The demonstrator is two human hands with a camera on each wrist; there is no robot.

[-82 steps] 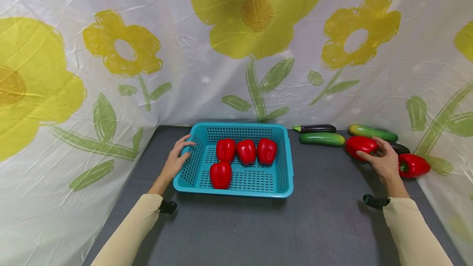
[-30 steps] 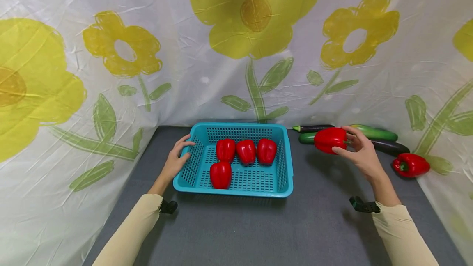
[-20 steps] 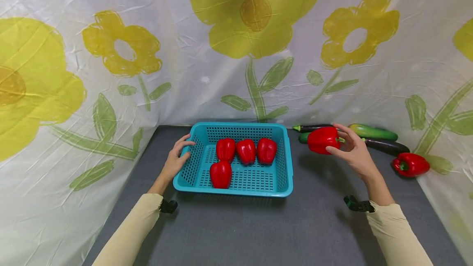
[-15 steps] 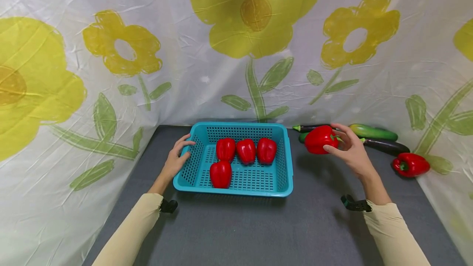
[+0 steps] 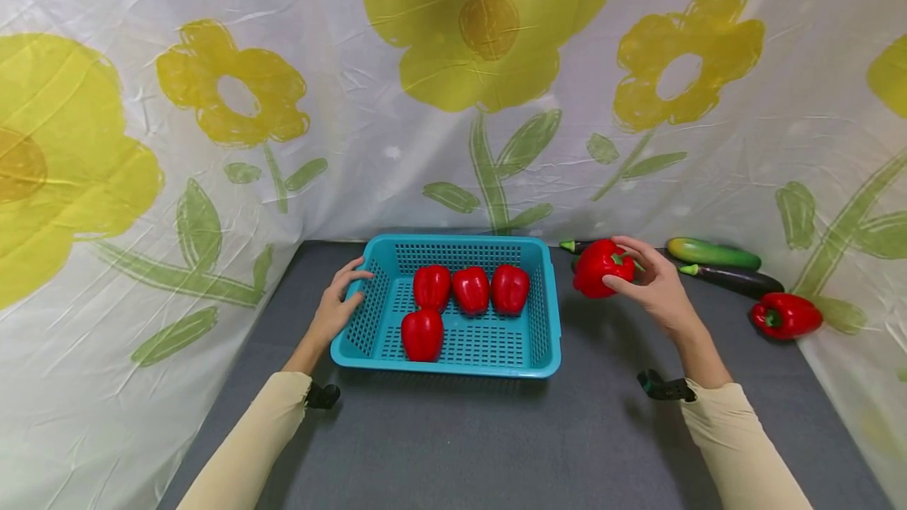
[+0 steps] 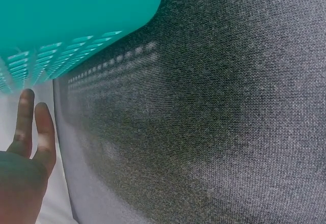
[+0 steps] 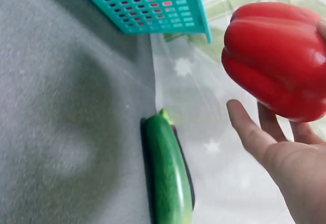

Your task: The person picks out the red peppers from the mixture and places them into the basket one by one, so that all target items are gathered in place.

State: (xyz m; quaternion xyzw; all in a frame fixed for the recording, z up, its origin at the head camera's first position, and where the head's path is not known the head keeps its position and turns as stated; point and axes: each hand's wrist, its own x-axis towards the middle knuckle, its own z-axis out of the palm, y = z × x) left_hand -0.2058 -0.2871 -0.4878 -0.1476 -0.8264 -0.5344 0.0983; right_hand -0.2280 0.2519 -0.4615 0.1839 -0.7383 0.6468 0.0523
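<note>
In the head view my right hand (image 5: 655, 290) grips a red bell pepper (image 5: 598, 267) by its stem end, thumb in front and fingers behind. The pepper is raised above the table, right of the blue basket (image 5: 446, 372), and overlaps a dark eggplant and a cucumber behind it. In the right wrist view the lifted pepper (image 7: 277, 61) fills the upper right, above a green cucumber (image 7: 167, 173). My left hand (image 5: 336, 309) rests at the basket's left rim; its lower fingers (image 6: 45, 132) extend along the outside wall. Several red peppers (image 5: 471, 290) lie in the basket.
At the right edge lies another red pepper (image 5: 786, 315), beside an eggplant (image 5: 737, 279) and a yellow-tipped cucumber (image 5: 714, 253). A flowered white curtain (image 5: 397, 148) hangs around the dark grey table (image 5: 453, 447) at the back and sides.
My right hand has taken the pepper from the right-hand vegetables, lifted it and carried it left toward the basket, turning its stem end more into view. The left hand and basket stay put.
</note>
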